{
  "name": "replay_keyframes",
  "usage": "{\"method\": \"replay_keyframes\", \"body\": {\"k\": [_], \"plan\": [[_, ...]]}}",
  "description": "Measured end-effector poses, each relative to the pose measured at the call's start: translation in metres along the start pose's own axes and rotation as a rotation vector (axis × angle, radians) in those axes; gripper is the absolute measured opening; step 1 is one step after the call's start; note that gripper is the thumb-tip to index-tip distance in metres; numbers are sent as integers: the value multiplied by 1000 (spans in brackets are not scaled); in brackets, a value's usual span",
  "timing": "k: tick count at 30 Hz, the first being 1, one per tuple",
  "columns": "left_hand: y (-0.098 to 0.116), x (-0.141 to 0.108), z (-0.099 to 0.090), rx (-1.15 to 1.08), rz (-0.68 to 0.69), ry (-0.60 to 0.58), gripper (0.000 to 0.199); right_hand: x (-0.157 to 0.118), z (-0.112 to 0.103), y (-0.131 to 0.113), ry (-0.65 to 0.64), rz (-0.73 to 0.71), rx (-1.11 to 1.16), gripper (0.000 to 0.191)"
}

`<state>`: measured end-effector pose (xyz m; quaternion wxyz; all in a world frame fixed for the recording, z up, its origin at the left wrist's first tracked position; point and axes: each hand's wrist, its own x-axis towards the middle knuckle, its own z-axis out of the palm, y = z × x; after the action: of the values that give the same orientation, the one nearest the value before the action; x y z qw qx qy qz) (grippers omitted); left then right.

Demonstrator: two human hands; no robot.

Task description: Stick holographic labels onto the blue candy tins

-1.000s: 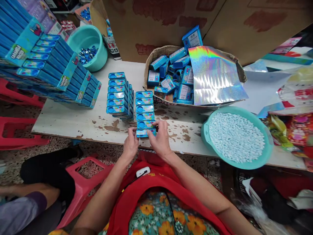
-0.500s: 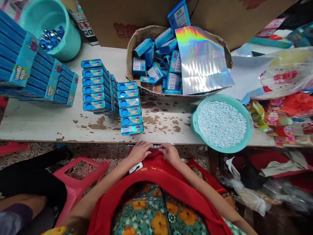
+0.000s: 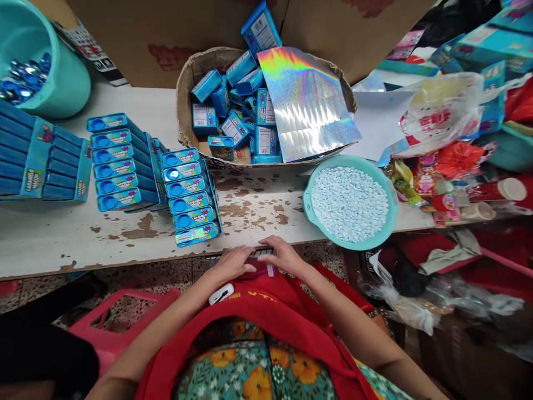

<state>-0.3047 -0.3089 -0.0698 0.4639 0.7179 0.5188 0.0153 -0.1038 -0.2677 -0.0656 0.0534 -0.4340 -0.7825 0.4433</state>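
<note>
My left hand (image 3: pixel 235 262) rests at the table's front edge over the red apron (image 3: pixel 266 291), fingers stretched forward and thumb apart, with nothing visible in it. Close beside it, my right hand (image 3: pixel 285 257) is open, its index finger reaching toward the left hand and its thumb lower. Below the right thumb a small white patch (image 3: pixel 270 270) shows on the apron; I cannot make out what it is. Nearest the left hand on the table stands a row of small blue candy tins (image 3: pixel 191 203). To the right sits a turquoise basin (image 3: pixel 308 206) of pale blue candies (image 3: pixel 350 203).
A cut cardboard box (image 3: pixel 183 119) holds blue tins and a shiny holographic sheet (image 3: pixel 310 105). More tin stacks (image 3: pixel 119 166) and a turquoise bucket (image 3: pixel 73 83) of blue pieces stand left. Plastic bags (image 3: pixel 433 119) lie right. A pink stool (image 3: pixel 125 316) and another person's dark-clothed leg (image 3: pixel 45 350) are lower left.
The view has turned to the right, so the table's contents sit farther left. My right hand's thumb and fingers have spread from a closer pinch. Both hands stay by the table edge.
</note>
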Motion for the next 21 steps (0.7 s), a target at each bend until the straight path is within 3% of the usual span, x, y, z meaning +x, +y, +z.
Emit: {"method": "replay_keyframes", "body": {"k": [3, 6, 9, 12, 14, 17, 19, 21], "plan": [[-11, 0, 26, 111, -41, -22, 21, -11, 17, 7, -173, 5, -150, 41], [-11, 3, 31, 83, -56, 19, 25, -12, 24, 10, -108, 98, -159, 16], [5, 4, 10, 39, -84, 125, 27, -4, 5, 4, 9, 136, -9, 14], [27, 6, -24, 44, -201, 326, 30, 9, -33, -7, 160, 154, 178, 15], [36, 12, -40, 31, -191, 393, 31, 20, -56, -11, 272, 167, 231, 17], [32, 18, -34, -1, -101, 244, 27, 29, -64, -5, 246, 120, 175, 19], [19, 17, -10, 18, -132, 82, 30, 28, -48, 4, 70, 109, 142, 26], [5, 12, 19, 57, -141, -5, 26, 20, -20, 14, -78, 121, 65, 32]]}}
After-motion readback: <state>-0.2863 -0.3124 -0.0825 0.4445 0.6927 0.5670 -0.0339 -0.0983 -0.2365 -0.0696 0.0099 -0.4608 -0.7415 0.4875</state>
